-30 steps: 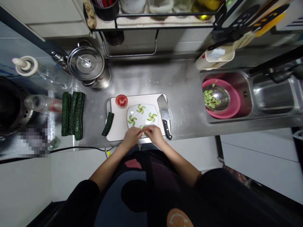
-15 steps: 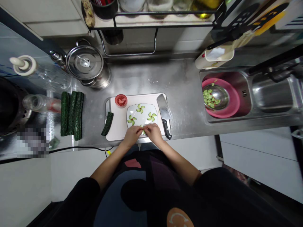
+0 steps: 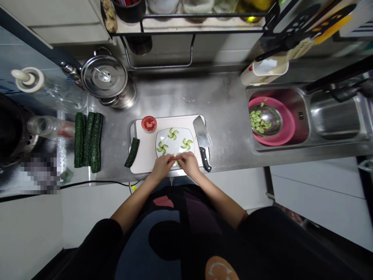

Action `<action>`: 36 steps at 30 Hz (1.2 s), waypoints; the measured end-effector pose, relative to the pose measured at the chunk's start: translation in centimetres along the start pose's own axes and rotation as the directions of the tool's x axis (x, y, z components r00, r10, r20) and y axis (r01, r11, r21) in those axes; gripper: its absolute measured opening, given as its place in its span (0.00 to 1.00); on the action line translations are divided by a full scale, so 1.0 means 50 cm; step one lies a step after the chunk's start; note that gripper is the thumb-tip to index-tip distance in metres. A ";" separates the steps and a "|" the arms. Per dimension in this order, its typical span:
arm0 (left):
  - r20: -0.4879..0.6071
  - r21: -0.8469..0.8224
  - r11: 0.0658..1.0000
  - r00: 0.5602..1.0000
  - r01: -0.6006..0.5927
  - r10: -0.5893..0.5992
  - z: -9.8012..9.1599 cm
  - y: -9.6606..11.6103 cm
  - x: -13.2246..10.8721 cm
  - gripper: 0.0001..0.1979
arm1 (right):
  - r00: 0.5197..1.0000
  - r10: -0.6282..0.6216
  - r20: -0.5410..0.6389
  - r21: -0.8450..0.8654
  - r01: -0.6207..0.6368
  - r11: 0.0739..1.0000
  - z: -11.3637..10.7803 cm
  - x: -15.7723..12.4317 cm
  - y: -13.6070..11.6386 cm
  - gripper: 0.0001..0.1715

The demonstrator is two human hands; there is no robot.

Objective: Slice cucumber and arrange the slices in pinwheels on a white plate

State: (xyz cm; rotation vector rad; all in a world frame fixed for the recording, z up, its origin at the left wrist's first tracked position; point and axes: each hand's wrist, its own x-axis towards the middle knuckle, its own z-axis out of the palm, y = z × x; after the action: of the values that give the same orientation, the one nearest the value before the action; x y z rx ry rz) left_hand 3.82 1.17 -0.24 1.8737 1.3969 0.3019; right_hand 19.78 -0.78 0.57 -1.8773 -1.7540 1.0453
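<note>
My left hand (image 3: 164, 165) and my right hand (image 3: 189, 163) meet over the near edge of a white square plate (image 3: 175, 136). Their fingers are pinched close together around a small reddish bit, too small to name, above a partly hidden green pinwheel (image 3: 176, 163). Three more pinwheels of green slices with red centres, such as the upper one (image 3: 173, 134), lie on the plate. It stands on a white cutting board (image 3: 142, 151). A cleaver (image 3: 202, 136) lies along the board's right side, a cucumber piece (image 3: 132, 152) along its left. A small red bowl (image 3: 149, 124) sits at the back left.
Several whole cucumbers (image 3: 88, 140) lie to the left, near a lidded steel pot (image 3: 106, 79). In the sink at right, a pink basin (image 3: 288, 124) holds a steel bowl with green slices. A wire rack (image 3: 163, 67) hangs behind the counter.
Both hands stay at the plate's near edge. Their fingertips have shifted very slightly, and a little more red shows between them. Everything else looks the same.
</note>
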 end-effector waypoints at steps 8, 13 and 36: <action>0.001 0.009 1.000 1.000 -0.020 0.020 -0.001 -0.003 -0.002 0.05 | 1.000 -0.022 -0.005 -0.009 0.022 1.000 0.003 0.001 0.005 0.10; 0.002 0.011 1.000 1.000 -0.020 0.020 -0.001 -0.001 -0.001 0.05 | 1.000 -0.016 0.005 -0.001 0.016 1.000 0.003 0.001 0.004 0.09; -0.227 0.039 0.996 0.970 -0.085 0.092 -0.070 0.000 -0.045 0.04 | 0.990 -0.059 -0.130 0.065 0.068 0.996 -0.042 -0.027 0.007 0.08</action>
State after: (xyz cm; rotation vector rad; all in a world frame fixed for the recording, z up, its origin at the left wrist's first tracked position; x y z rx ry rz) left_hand 0.90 0.69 2.68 1.9776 1.4764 0.5598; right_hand 21.58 -1.67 2.06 -1.7925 -1.6721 0.9290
